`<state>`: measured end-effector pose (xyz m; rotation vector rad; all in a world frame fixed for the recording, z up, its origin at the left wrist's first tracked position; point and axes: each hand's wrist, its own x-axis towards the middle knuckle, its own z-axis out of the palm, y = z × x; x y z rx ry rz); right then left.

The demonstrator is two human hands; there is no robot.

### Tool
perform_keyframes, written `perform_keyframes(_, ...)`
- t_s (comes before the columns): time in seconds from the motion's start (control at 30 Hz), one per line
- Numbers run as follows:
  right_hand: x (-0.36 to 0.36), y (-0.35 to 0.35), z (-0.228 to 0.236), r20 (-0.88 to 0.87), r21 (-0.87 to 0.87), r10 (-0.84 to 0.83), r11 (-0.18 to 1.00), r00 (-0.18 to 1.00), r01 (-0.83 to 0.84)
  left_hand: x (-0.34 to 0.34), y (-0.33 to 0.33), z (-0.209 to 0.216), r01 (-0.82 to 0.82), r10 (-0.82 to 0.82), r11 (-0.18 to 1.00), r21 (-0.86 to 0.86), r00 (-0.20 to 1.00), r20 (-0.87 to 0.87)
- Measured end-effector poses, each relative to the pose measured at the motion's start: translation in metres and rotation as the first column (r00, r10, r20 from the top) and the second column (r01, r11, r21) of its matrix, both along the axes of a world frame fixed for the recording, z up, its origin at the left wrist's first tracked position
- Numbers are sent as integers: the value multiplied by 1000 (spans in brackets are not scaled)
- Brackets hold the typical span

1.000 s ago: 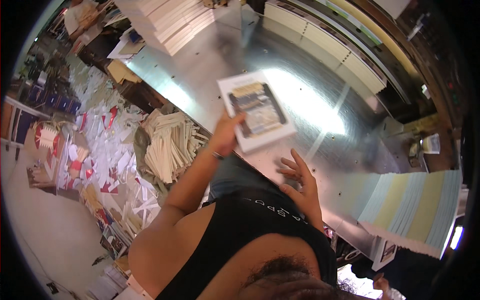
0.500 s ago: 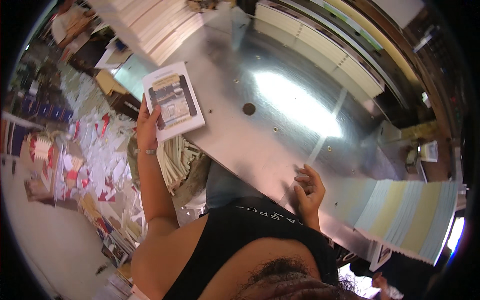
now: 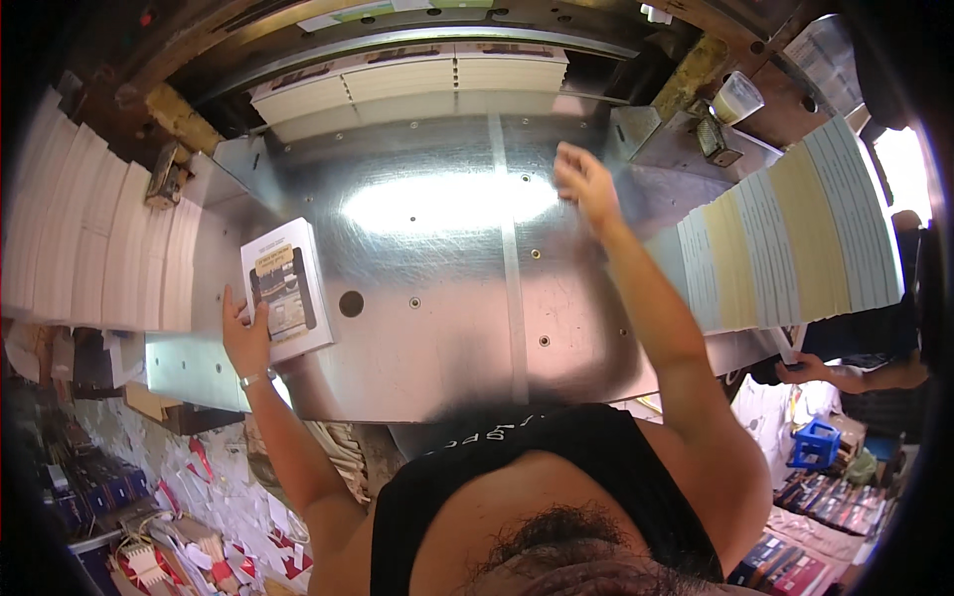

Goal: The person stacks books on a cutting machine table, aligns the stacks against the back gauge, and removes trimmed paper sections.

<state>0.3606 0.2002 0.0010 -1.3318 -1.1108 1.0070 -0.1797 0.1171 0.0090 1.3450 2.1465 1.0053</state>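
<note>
My left hand (image 3: 246, 338) grips a white paperback book (image 3: 326, 288) at its near left side, thumb on the cover and a metal band round the wrist. A dark-framed picture fills most of the cover. The book is over the left part of a shiny metal table (image 3: 437, 358); whether it rests there I cannot tell. My right hand (image 3: 586, 187) reaches over the far right part of the table, empty, with its fingers stretched out and slightly bent. Beyond both hands, a row of stacked books (image 3: 407, 81) stands under a machine's crossbar.
Tall stacks of white paper (image 3: 99, 228) stand on the left. Striped blue and yellow stacks (image 3: 785, 238) stand on the right, near a plastic cup (image 3: 737, 97). Another person's hand (image 3: 810, 370) shows below those stacks. Paper scraps (image 3: 238, 507) cover the floor at lower left.
The view has swung round to face the machine. My left hand still holds the book, now over the table's left part. My right arm has stretched out from near my body toward the far side.
</note>
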Motion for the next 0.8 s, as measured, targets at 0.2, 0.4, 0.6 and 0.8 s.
perform_keyframes(0.2,30,159,-10,-101,-238,-226,951,969,197,27,-42,-23,149,-18,960,236,877,-481)
perform_keyframes(0.4,61,234,14,-55,-375,-204,911,977,170,28,-24,3,265,-265,960,-90,754,-601)
perform_keyframes(0.6,57,229,2,-118,-183,-286,948,951,262,14,38,-39,516,-310,844,148,694,-650)
perform_keyframes(0.8,75,226,18,112,-148,-702,688,703,710,35,34,-54,555,-352,824,112,656,-667)
